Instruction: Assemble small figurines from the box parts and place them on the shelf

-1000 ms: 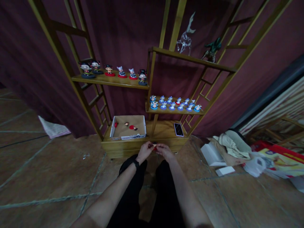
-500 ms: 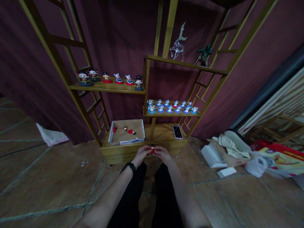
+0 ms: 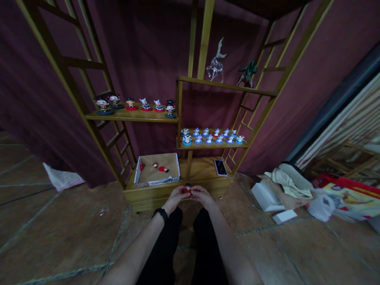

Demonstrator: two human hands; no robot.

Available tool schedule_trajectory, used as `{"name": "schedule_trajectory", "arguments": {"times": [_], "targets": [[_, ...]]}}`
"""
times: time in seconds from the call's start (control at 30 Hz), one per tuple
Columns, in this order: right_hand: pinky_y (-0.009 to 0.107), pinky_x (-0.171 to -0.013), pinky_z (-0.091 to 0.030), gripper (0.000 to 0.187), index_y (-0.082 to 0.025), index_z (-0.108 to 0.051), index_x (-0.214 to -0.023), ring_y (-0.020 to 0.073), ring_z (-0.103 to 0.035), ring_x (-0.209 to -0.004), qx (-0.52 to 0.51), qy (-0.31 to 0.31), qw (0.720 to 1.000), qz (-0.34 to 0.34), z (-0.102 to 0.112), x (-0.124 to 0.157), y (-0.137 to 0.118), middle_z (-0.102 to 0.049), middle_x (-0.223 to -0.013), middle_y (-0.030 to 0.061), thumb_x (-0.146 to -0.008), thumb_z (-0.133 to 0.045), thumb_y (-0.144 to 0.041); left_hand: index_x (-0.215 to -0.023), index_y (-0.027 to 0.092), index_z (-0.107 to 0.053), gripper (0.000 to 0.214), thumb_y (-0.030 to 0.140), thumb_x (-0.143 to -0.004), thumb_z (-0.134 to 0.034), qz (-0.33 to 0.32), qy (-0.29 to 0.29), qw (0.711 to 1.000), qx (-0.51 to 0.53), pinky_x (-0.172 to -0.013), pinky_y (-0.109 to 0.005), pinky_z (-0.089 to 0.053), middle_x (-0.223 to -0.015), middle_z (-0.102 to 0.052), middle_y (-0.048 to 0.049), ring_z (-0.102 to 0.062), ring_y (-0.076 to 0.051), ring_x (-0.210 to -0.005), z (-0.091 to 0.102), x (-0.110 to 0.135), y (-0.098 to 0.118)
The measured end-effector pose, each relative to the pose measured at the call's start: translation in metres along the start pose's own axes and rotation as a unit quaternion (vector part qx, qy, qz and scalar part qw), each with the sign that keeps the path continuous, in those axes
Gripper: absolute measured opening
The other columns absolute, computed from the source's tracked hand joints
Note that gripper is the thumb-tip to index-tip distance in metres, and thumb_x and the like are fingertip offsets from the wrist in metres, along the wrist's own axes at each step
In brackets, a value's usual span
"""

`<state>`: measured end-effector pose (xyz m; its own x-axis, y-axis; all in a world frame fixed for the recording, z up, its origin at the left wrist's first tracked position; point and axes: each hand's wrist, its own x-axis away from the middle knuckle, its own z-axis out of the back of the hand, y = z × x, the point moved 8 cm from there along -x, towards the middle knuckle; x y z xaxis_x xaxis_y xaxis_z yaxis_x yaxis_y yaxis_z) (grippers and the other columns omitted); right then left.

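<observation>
Here, small dark-haired red figurine (image 3: 188,188): long axis upright, head up
Left hand (image 3: 175,196), right hand (image 3: 203,196): nearly closed, pinching it between them

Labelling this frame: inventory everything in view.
Held figurine: 1, red and dark, centre
Open box: 1, white, bottom left
Loose pieces: several, red/dark, in box
Phone: 1, dark, bottom right
Upper figurines: 6, mixed, left shelf
Lower figurines: 12, mostly blue, right shelf
Deer: 1, clear, top right
Statuette: 1, green, beside deer
Shelving: 1, brown, centre
Curtain: 1, maroon, behind
Floor clutter: several, mixed, mostly right
Left hand, right hand: 2, bare, on held figurine
</observation>
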<state>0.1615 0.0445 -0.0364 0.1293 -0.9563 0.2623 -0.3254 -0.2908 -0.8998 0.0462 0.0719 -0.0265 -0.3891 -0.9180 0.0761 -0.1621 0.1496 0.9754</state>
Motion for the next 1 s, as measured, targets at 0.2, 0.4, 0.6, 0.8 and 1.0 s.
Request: {"name": "schedule_trajectory", "arguments": {"times": [0.2,0.4,0.6,0.8,1.0], "targets": [[0.032,-0.073,-0.048,0.037,-0.021,-0.062,-0.088,0.0147,-0.063,-0.07,-0.002,-0.003,1.0,0.018,-0.005,0.009,-0.008,-0.067,-0.078,0.0012,-0.059,-0.073,-0.041,-0.083,0.013,-0.063,0.036,0.03,-0.054,-0.076,0.0,0.029,1.0,-0.007,-0.078,-0.029,-0.043,-0.081,-0.066,-0.0049,-0.06,-0.016,-0.077,0.004,0.003,0.003],[0.031,-0.071,-0.048,0.038,-0.019,-0.061,-0.086,0.0154,-0.063,-0.071,-0.017,0.024,1.0,0.004,-0.002,0.009,-0.007,-0.067,-0.081,0.0026,-0.056,-0.074,-0.039,-0.076,0.014,-0.06,0.039,0.033,-0.047,-0.079,-0.013,0.088,0.996,-0.03,-0.074,-0.029,-0.045,-0.076,-0.066,-0.0045,-0.06,-0.017,-0.074,0.009,0.01,0.016],[0.031,-0.07,-0.048,0.035,-0.019,-0.063,-0.086,0.0145,-0.062,-0.069,-0.022,0.035,0.999,0.009,0.0,0.008,-0.007,-0.067,-0.08,0.0034,-0.058,-0.073,-0.038,-0.075,0.016,-0.057,0.04,0.031,-0.046,-0.079,-0.048,0.137,0.989,-0.022,-0.075,-0.03,-0.045,-0.075,-0.065,-0.0032,-0.06,-0.017,-0.073,0.022,0.017,0.021],[0.031,-0.068,-0.048,0.035,-0.019,-0.062,-0.085,0.0145,-0.062,-0.069,-0.03,0.041,0.999,0.01,0.0,0.008,-0.005,-0.067,-0.082,0.0044,-0.057,-0.073,-0.037,-0.09,0.018,-0.051,0.051,0.028,-0.048,-0.078,-0.097,0.217,0.971,-0.009,-0.077,-0.032,-0.047,-0.087,-0.064,-0.0042,-0.062,-0.018,-0.081,0.043,0.028,0.065],[0.03,-0.066,-0.046,0.032,-0.021,-0.062,-0.083,0.0168,-0.062,-0.072,-0.017,0.046,0.999,0.004,0.005,0.003,-0.001,-0.068,-0.083,0.005,-0.056,-0.071,-0.036,-0.099,0.02,-0.046,0.049,0.029,-0.058,-0.072,-0.231,0.268,0.928,-0.118,-0.08,-0.032,-0.047,-0.099,-0.061,-0.0073,-0.06,-0.018,-0.089,0.053,0.034,0.207]]}}
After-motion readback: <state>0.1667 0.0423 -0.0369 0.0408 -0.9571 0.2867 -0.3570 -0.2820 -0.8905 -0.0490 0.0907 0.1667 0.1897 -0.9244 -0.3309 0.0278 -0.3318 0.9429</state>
